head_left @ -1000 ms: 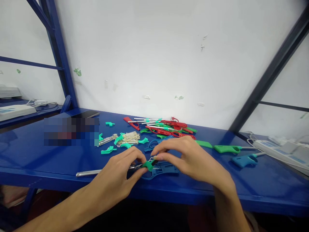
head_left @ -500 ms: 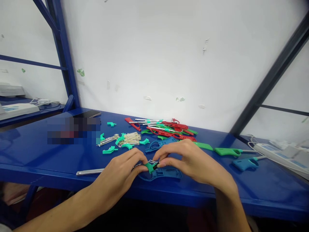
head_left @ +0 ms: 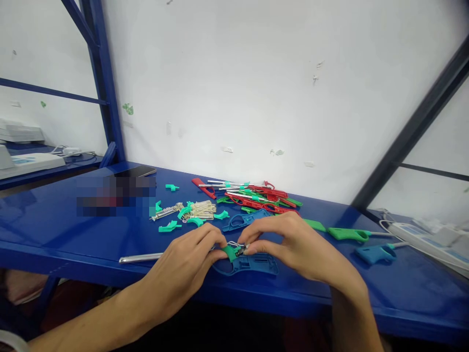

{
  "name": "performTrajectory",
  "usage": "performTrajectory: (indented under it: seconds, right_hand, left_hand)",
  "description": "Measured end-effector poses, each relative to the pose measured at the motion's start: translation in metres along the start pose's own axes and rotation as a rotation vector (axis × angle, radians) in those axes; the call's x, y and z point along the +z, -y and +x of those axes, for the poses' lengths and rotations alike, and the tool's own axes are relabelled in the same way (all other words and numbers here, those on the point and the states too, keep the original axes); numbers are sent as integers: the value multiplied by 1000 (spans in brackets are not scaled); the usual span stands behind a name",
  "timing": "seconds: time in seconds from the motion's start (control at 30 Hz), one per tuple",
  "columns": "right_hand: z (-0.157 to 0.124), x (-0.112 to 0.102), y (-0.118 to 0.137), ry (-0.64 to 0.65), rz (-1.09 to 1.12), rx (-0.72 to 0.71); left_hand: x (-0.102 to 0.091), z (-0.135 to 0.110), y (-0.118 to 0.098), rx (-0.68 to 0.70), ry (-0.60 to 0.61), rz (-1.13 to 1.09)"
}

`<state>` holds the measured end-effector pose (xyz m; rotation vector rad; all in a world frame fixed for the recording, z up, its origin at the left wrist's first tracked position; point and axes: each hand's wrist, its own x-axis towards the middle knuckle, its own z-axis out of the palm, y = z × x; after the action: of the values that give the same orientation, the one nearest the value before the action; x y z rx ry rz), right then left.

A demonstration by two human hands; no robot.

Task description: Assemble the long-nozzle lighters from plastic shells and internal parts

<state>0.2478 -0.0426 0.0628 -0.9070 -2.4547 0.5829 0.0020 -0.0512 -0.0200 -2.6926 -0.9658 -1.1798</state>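
Both my hands meet over a blue plastic handle shell [head_left: 252, 264] lying near the front edge of the blue table [head_left: 54, 230]. My left hand [head_left: 186, 264] pinches a small green trigger piece [head_left: 230, 252] fixed to a long metal tube [head_left: 141, 257] that points left. My right hand [head_left: 289, 242] pinches the small metal and black part [head_left: 242, 250] right beside the green piece. The fingertips of both hands are closed and almost touching each other.
Behind my hands lie a pile of red and green handles with metal tubes [head_left: 256, 195], loose green triggers [head_left: 170, 226], a bunch of metal parts [head_left: 200, 210], a blue shell [head_left: 244, 220], a green lighter [head_left: 346, 234] and a blue one [head_left: 375, 253]. A phone [head_left: 135, 171] lies at the back left.
My hands have stayed pinched on the same parts over the blue shell; my right fingers have shifted slightly on the small part. The view has drifted a little to the left.
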Motion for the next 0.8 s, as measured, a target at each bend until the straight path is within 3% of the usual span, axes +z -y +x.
performTrajectory:
  seconds: [0.8]
  right_hand:
    - [2, 2, -3, 75, -6, 32]
  left_hand:
    - [1, -2, 1, -72, 110, -82]
